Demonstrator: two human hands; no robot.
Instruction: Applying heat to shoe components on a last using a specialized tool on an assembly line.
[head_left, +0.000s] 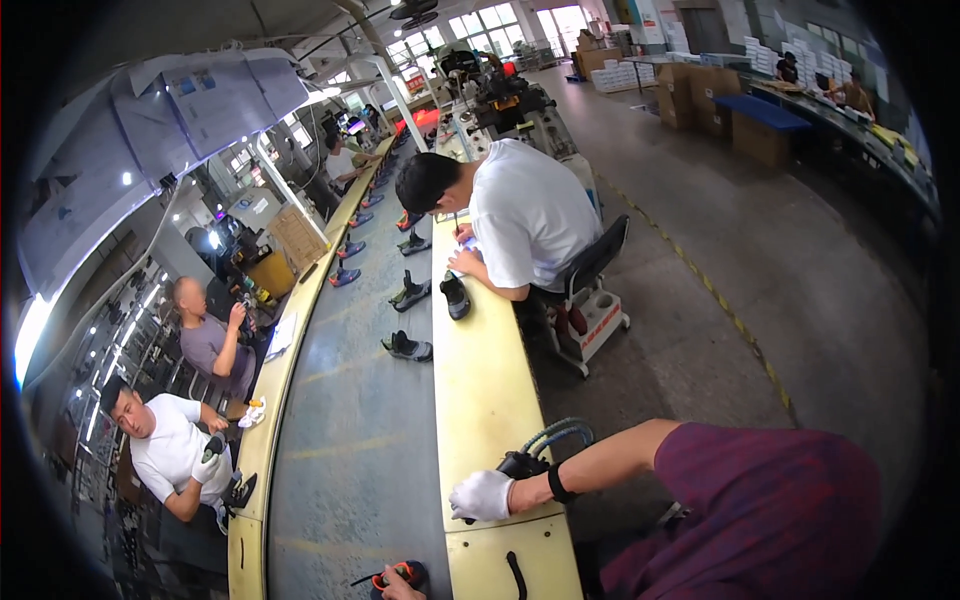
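Note:
At the lower edge, my bare left hand (400, 583) is closed on a dark shoe (412, 572) with an orange-red collar. Something thin and black sticks out to the shoe's left, and the picture's edge cuts off part of both. My right hand (482, 496), in a white glove, rests with curled fingers on the cream ledge (490, 400) beside the belt. A small dark bit shows under its fingers; what it holds is hidden. Just behind it lies a black object (522, 464) with ribbed blue-grey loops. A black strap (558, 483) circles my right wrist.
Several dark shoes stand along the grey conveyor belt (350, 430). A seated person (535, 205) in white writes at the ledge, near a black shoe (455, 296). Across the belt, one person (175, 445) handles a shoe; another (215, 345) sits behind. Cartons (690, 95) stand far right.

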